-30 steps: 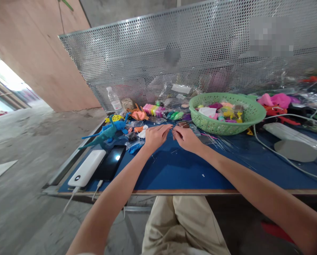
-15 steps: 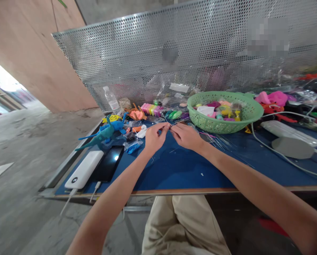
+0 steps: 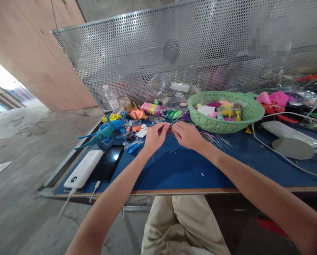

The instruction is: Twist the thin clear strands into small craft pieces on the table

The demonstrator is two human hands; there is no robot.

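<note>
Between the two hands, just above the blue surface [image 3: 174, 166], a small reddish piece [image 3: 169, 130] is pinched; the left hand [image 3: 154, 136] and right hand [image 3: 187, 134] meet fingertip to fingertip on it, equally near; what it is I cannot tell; a green basket [image 3: 251, 115] sits beyond the right hand.

Both arms are bare from the lower edge of the view up to the left hand [image 3: 154, 136] and the right hand [image 3: 186, 134], with no sleeves showing. The legs wear light beige trousers [image 3: 179, 226] of plain cloth, creased along the thighs.
</note>
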